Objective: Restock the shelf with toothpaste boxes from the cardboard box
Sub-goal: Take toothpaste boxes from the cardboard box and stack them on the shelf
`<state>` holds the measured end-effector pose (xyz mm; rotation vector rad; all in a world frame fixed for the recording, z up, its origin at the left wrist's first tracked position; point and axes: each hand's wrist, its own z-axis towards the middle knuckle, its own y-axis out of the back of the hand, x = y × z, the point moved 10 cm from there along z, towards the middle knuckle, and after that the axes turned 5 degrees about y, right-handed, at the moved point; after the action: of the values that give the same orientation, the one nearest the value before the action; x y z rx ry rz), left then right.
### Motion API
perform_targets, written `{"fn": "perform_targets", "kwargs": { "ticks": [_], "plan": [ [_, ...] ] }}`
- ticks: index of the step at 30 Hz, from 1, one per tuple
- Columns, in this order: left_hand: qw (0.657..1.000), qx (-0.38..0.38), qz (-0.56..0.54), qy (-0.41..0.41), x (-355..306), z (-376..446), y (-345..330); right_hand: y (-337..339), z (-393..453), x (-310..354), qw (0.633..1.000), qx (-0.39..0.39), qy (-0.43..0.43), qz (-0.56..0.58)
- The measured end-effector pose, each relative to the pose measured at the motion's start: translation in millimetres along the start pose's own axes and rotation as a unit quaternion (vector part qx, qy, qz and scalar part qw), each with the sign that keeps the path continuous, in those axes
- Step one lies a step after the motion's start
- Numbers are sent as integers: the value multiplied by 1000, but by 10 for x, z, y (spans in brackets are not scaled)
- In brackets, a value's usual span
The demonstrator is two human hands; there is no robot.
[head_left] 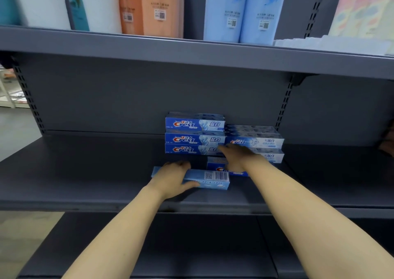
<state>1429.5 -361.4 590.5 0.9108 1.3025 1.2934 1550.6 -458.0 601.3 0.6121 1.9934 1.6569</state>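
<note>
Toothpaste boxes [195,139] sit stacked at the far middle of the shelf [85,172], with one loose box [210,179] lying flat nearer, barcode side up. The left hand [172,177] has its grip curled over that box's left end, thumb along the near edge; the right hand [236,158] lies flat-fingered on another box [215,164] beside the stacks, not curled round it. Likely light, stiff and slick card that dents if squeezed, so hold across the long sides.

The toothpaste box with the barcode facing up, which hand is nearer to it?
Left. The left hand rests on the toothpaste box with the barcode, gripping it. The right hand is behind it to the right, on another Crest box near the stacks.
</note>
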Motion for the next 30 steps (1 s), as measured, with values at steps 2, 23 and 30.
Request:
{"fn": "perform_targets", "kwargs": {
  "ticks": [2, 23, 30],
  "plan": [
    [1000, -7, 3, 13, -25, 13, 15, 160, -37, 99, 999, -42, 24, 14],
    [995, 35, -88, 30, -44, -164, 118, -84, -447, 458, 996, -22, 89, 0],
    [996, 74, -4, 50, 74, -243, 106, -103, -568, 281, 998, 18, 60, 14]
  ]
}}
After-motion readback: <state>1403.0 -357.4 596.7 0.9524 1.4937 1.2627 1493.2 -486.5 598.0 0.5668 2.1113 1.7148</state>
